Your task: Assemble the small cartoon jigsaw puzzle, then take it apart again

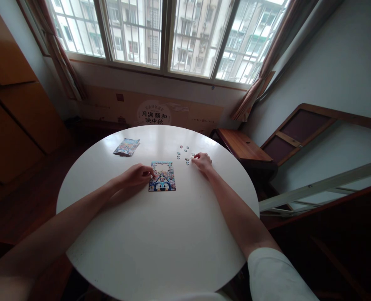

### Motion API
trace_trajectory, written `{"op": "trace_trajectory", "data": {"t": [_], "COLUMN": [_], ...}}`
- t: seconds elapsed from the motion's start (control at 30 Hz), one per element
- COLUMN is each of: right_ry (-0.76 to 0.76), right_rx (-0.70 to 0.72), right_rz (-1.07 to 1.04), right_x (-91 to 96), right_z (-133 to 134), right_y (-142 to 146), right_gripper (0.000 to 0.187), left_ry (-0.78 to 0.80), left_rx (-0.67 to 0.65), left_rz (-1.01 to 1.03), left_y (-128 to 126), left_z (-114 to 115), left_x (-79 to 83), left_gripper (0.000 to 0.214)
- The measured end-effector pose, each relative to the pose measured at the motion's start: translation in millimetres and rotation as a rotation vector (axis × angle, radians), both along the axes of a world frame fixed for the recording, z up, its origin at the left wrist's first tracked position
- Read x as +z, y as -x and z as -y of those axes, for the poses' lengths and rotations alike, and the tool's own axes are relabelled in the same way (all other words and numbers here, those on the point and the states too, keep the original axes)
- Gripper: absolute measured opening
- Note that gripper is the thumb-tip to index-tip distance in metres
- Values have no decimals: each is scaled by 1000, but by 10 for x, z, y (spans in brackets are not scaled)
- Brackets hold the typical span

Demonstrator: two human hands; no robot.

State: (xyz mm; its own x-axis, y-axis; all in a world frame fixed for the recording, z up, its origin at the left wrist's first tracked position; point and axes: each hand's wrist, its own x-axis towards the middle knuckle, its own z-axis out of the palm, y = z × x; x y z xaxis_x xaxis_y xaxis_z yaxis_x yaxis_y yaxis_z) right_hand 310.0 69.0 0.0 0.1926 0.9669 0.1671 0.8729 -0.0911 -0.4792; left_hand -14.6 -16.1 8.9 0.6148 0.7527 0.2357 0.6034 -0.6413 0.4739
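My right hand (203, 161) is right of centre in the frame, thumb and finger drawn near each other at the loose pieces (178, 156); I cannot tell whether they pinch one. My left hand (139, 173), near the centre, has its fingers bent and its fingertips at the left edge of the puzzle (164, 186); I cannot tell whether they grip anything. The puzzle lies flat at mid-frame, with a pale gap in its upper part. Above and left of it lies a packet (126, 147). All rest on the white table (160, 246); the window (166, 37) spans the top of the frame.
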Motion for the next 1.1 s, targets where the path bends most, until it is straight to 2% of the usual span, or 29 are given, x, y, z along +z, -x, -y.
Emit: {"op": "trace_trajectory", "data": {"t": [0.27,0.67,0.8,0.93,1.1], "right_ry": [86,16,-47,-114,-222], "right_rx": [29,56,126,195,336], "right_rz": [-101,-225,-374,-593,-784], "right_x": [-13,-25,-84,-124,-16], "right_z": [-54,-18,-53,-85,-39], "right_y": [-43,-49,-83,-96,85], "right_gripper": [25,19,19,29,43], "left_ry": [21,8,5,9,13], "left_rx": [28,11,19,19,14], "left_rz": [-6,-7,-14,-11,-11], "left_y": [-19,-5,-12,-6,-6], "left_z": [26,-2,3,1,8], "left_x": [42,-2,0,-9,7], "left_gripper": [28,28,28,27,28]}}
